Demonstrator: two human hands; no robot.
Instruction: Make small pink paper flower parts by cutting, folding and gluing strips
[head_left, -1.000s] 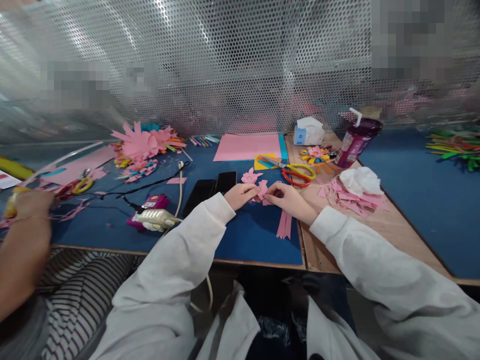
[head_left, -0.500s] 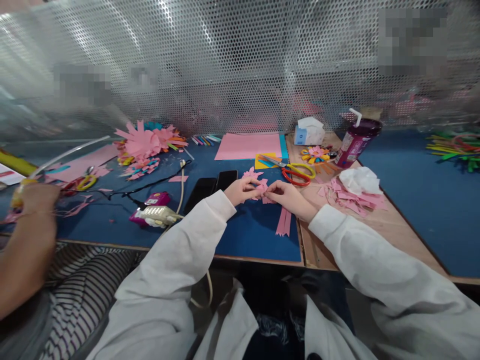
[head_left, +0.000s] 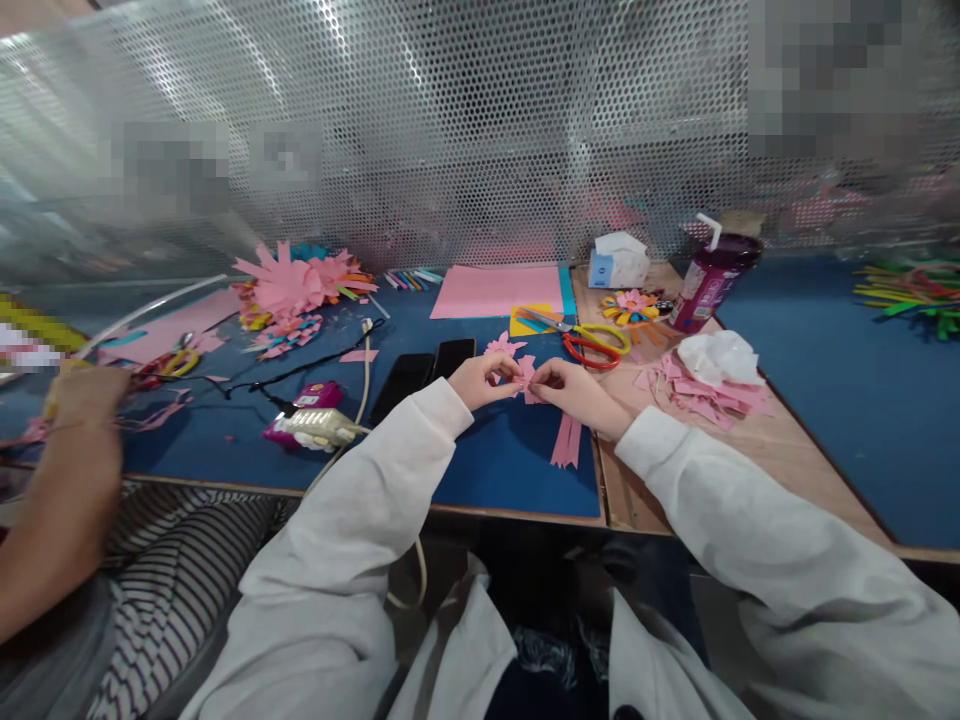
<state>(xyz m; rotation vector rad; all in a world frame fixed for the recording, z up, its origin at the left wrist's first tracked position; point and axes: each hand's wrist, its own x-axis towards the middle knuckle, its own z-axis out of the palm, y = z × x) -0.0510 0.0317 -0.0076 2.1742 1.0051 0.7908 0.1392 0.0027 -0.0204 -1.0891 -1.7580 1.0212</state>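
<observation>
Nearest the person, on the blue counter (head_left: 517,470): pink paper strips (head_left: 561,446), long axis front to back, notched ends toward the lap, far ends hidden at the right hand (head_left: 576,392). Just past them both hands are close together, fingertips almost meeting. Left hand (head_left: 486,382) pinches the pink paper piece (head_left: 528,368) from its left, right hand pinches it from its right. Piece sits between the fingertips; can't tell from here if it touches the counter. Visible part runs longer front to back than across, far end toward the partition. Plain pink, jagged outline, partly covered by fingers. Dark phones (head_left: 401,388) lie left of it. Pink paper flower (head_left: 504,345) just beyond, slightly left, pointed petals spread. Then scissors (head_left: 568,330), red and yellow handles, blades angled left and away over a yellow sheet (head_left: 520,328). Large pink sheet (head_left: 495,290) lies flat behind that. Perforated metal partition (head_left: 450,150) at the back.
</observation>
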